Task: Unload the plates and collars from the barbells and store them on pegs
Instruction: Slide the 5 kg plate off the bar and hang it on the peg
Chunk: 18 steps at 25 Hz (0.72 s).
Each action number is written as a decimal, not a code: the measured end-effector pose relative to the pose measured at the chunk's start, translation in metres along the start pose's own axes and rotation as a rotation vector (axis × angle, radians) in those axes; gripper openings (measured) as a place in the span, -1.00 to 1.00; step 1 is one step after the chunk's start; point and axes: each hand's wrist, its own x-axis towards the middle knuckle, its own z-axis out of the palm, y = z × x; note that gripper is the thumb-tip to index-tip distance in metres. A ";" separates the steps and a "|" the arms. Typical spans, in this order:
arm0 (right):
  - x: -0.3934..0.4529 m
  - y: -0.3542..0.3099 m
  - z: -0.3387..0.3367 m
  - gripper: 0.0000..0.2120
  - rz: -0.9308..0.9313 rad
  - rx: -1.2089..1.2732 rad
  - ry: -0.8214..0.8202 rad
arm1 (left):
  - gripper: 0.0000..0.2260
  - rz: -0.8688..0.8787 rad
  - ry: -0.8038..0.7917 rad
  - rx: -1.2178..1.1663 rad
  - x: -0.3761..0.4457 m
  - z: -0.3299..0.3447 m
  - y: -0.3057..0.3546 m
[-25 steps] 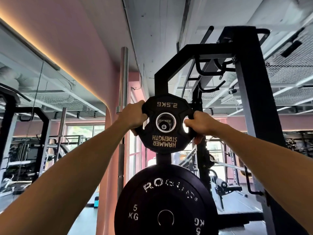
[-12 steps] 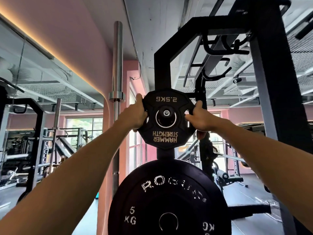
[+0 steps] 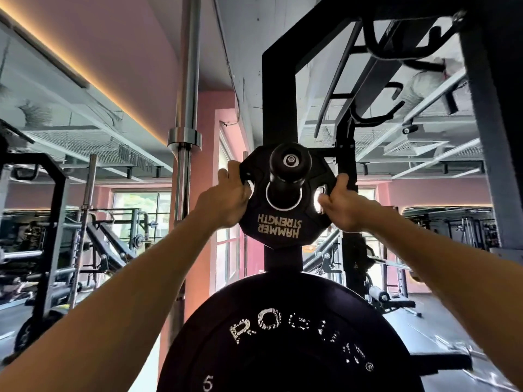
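Head view, looking up along a black steel rack upright (image 3: 278,89). Small black rubber weight plate with gold upside-down "HAMMER STRENGTH" lettering (image 3: 278,222) sits threaded on a black storage peg with a silver bolt in its end cap (image 3: 290,162); the peg end projects through the plate's metal-ringed centre hole toward the camera. Left hand (image 3: 226,199) grips the plate's left edge, fingers curled over the rim by the left grip slot. Right hand (image 3: 341,203) grips the right edge, fingers hooked at the right slot, thumb up along the rim. Both forearms reach up and forward from the lower corners of the frame. Directly below on the same upright, a large black bumper plate marked "ROGUE" and "5" in white (image 3: 291,335) hangs, its top edge just under the small plate. Left of the upright, a chrome barbell (image 3: 185,108) stands vertically in front of a pink wall (image 3: 135,38). Other racks and benches in the background, blurred.
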 end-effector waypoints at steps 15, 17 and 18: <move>-0.083 0.003 -0.024 -0.32 -0.013 -0.073 -0.077 | -0.31 -0.156 -0.354 0.159 -0.068 -0.059 0.050; -0.107 0.009 -0.038 -0.26 -0.054 -0.095 -0.097 | -0.33 -0.169 -0.394 0.153 -0.087 -0.069 0.065; -0.117 0.015 -0.044 -0.22 -0.080 -0.110 -0.099 | -0.33 -0.160 -0.402 0.156 -0.098 -0.074 0.075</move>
